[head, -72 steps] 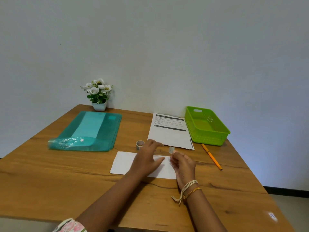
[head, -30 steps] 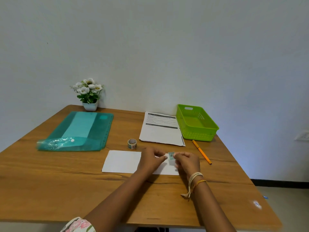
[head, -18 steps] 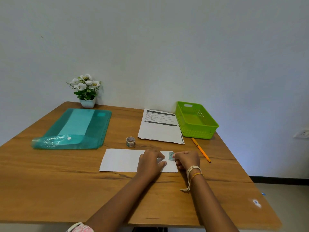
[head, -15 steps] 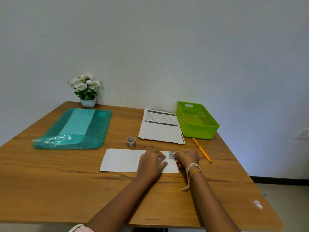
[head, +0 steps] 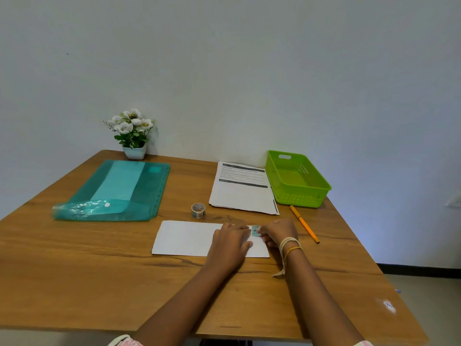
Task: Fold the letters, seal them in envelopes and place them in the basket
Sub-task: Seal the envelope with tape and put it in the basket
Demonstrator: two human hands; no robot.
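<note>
Wooden tabletop (head: pixel 74 283) against a plain wall. Nearest the front edge a white envelope (head: pixel 184 237) lies flat; the left hand (head: pixel 230 242) presses on it, fingers straight, while the right hand (head: pixel 277 232) pinches a small sticker (head: pixel 255 231) at its right end. Behind: tape roll (head: pixel 198 210), orange pen (head: pixel 303 224), letters (head: pixel 243 193). Green basket (head: pixel 299 196) sits at the far right corner, teal folder (head: pixel 117 193) toward the left edge.

Both hands (head: pixel 233 242) press envelope (head: pixel 185 238)
</note>
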